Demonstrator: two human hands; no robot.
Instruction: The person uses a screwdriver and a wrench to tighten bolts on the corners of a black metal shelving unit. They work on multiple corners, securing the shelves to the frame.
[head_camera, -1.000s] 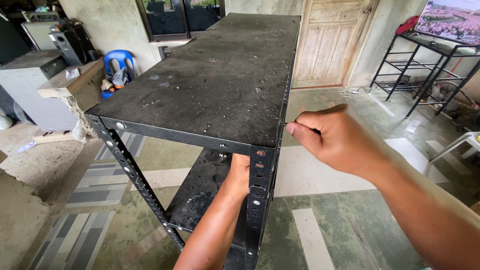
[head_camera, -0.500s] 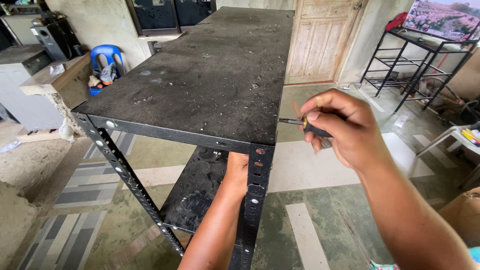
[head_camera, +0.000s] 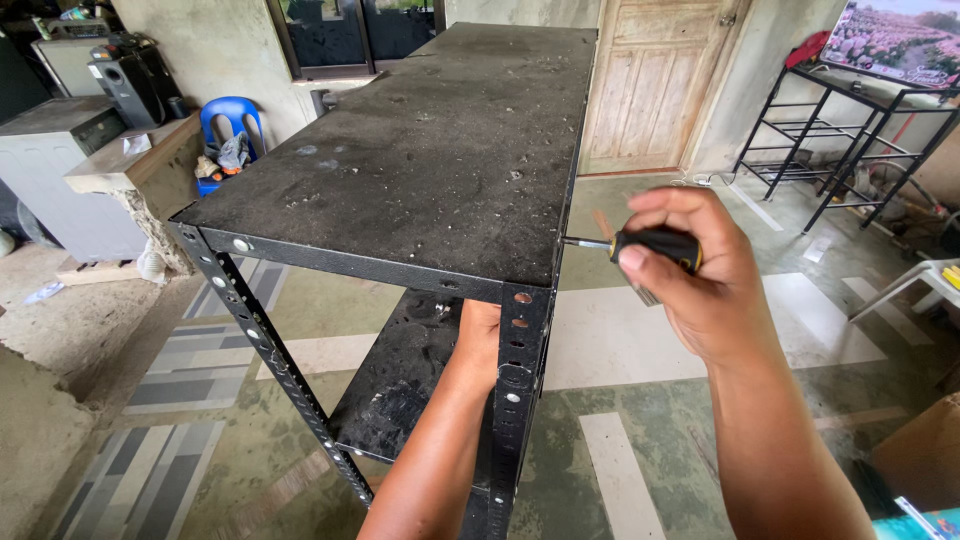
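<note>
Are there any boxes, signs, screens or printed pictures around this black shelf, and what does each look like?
Printed picture: top right, leaning above the thin black rack; wide rectangle, pink flower field under pale sky.
Cardboard box: bottom right on the floor; plain brown, cut off by the edge.
Colourful package: bottom right corner; teal, only partly visible.
No lit screen visible.

The right hand (head_camera: 700, 280) has swung the screwdriver (head_camera: 640, 243) round; its tip now points at nine o'clock, against the shelf's (head_camera: 420, 170) edge.

The single head-worn camera looks steeply down from close above the near corner of the black metal shelf rack (head_camera: 420, 180), facing along its top toward the wooden door (head_camera: 650, 85) beyond.
</note>
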